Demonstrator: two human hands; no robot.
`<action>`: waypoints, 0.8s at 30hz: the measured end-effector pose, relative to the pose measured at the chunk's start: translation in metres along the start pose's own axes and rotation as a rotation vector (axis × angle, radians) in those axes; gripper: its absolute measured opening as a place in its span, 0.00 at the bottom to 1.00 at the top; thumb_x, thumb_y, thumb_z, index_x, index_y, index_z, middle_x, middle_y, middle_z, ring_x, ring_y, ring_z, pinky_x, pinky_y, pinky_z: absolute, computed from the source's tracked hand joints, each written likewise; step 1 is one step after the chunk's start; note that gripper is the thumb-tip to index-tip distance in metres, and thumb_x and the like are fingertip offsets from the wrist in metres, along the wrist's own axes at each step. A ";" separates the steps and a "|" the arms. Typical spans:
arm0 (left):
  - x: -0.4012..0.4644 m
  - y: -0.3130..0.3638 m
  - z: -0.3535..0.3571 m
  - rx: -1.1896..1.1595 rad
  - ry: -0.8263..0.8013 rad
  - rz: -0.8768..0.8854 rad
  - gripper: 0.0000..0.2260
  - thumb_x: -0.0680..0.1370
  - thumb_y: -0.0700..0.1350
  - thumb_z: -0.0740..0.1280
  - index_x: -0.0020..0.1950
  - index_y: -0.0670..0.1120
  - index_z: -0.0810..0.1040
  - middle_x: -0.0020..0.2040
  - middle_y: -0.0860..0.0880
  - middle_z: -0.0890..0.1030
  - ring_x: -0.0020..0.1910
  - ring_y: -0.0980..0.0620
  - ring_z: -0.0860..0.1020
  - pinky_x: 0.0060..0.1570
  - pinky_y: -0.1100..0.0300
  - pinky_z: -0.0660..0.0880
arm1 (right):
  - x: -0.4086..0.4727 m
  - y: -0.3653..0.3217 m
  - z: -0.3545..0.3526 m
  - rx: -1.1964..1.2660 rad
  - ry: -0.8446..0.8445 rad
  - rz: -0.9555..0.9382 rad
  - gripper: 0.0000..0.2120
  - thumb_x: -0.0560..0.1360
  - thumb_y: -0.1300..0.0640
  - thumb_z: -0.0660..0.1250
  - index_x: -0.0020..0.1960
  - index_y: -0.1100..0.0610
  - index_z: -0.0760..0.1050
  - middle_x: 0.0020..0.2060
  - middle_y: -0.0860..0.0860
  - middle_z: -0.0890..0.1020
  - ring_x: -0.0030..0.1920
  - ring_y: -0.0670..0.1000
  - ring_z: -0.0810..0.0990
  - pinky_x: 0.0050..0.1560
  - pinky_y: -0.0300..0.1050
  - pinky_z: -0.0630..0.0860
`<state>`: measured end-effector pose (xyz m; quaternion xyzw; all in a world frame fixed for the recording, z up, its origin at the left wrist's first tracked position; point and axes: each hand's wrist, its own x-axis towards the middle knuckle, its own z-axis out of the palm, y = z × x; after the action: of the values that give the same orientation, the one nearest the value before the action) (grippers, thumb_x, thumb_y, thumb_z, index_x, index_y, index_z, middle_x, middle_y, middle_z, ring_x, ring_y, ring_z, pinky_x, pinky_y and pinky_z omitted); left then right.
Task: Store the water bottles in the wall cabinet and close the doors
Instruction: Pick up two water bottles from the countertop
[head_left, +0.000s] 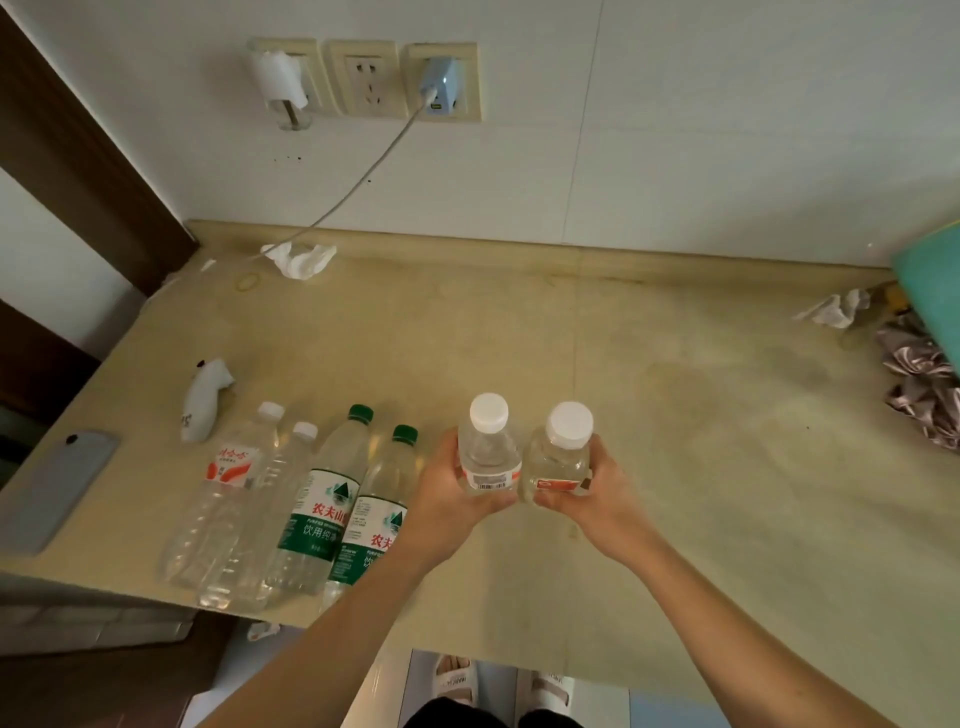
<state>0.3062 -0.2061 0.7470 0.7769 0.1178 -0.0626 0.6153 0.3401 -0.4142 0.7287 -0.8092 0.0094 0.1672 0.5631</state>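
Fingers (558, 500) of both hands hide behind two small bottles' (488, 452) lower halves.

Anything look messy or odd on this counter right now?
Yes. Crumpled tissues lie at the back left and far right, and the leftmost wall socket has white paper stuck over it. The standing bottles look fine; no spill is visible.

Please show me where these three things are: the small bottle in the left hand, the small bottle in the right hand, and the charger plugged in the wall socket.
Left-hand small bottle (488, 457): head view, on its clear body.
Right-hand small bottle (563, 457): head view, on its clear body.
Charger (441, 83): head view, on its pale blue housing.
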 end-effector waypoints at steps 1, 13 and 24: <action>0.000 0.003 -0.001 -0.005 -0.002 0.001 0.32 0.60 0.54 0.82 0.60 0.61 0.73 0.53 0.61 0.83 0.53 0.61 0.82 0.46 0.68 0.77 | -0.002 0.000 0.001 0.030 0.022 0.012 0.31 0.66 0.57 0.82 0.64 0.46 0.72 0.52 0.41 0.84 0.53 0.42 0.83 0.55 0.41 0.78; 0.007 0.114 -0.026 -0.097 -0.150 0.275 0.23 0.70 0.40 0.80 0.62 0.49 0.76 0.51 0.56 0.86 0.50 0.60 0.84 0.45 0.72 0.75 | -0.048 -0.112 -0.030 0.165 0.334 -0.182 0.26 0.67 0.56 0.82 0.63 0.50 0.77 0.49 0.42 0.87 0.52 0.42 0.83 0.54 0.43 0.81; -0.035 0.339 -0.067 -0.152 -0.125 0.850 0.24 0.71 0.62 0.72 0.65 0.56 0.78 0.57 0.57 0.85 0.57 0.56 0.82 0.51 0.59 0.79 | -0.114 -0.314 -0.093 0.211 0.494 -0.672 0.18 0.70 0.45 0.76 0.59 0.44 0.79 0.49 0.40 0.86 0.48 0.38 0.84 0.42 0.29 0.78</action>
<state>0.3575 -0.2177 1.0901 0.7037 -0.2454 0.1582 0.6478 0.3208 -0.4044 1.0745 -0.7210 -0.1029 -0.2260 0.6469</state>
